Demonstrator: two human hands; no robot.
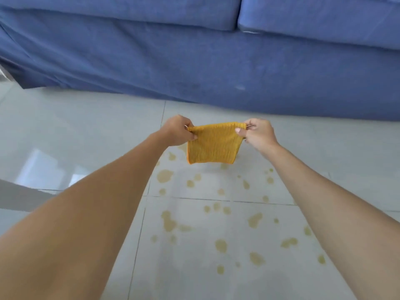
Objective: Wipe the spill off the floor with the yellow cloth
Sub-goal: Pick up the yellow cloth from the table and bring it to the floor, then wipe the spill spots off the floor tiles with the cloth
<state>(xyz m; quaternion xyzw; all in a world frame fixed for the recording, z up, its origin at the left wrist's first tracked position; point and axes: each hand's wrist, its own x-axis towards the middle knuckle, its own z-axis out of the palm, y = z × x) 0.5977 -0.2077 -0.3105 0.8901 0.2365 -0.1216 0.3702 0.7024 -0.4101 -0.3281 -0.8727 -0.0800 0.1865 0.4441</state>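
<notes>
Pale grey glossy floor tiles (pixel 86 131) fill the lower part of the view, and a long blue fabric sofa (pixel 194 68) stands behind them along the top. I take the square yellow woven cloth (pixel 213 144) as the landmark.

Left of the cloth, the left hand (pixel 178 131) pinches its upper left corner between thumb and fingers, closed firmly on the fabric. The cloth hangs in the air between both hands, above the floor and not touching it, with its top edge stretched almost straight and its lower edge free. Right of the cloth, the right hand (pixel 257 133) grasps the upper right corner in the same pinching way. I think the hands hold it so to open it flat, so that a wide face can meet the floor.

Below the cloth, and spreading toward the viewer, lies the spill of many yellowish drops and small puddles (pixel 168 221) on the tiles, some just under the lower edge of the cloth, others well apart near the right forearm. All the drops look untouched, so the wiping is not yet begun. The next move, in my judgement, is to lower the cloth onto the nearest drops.
</notes>
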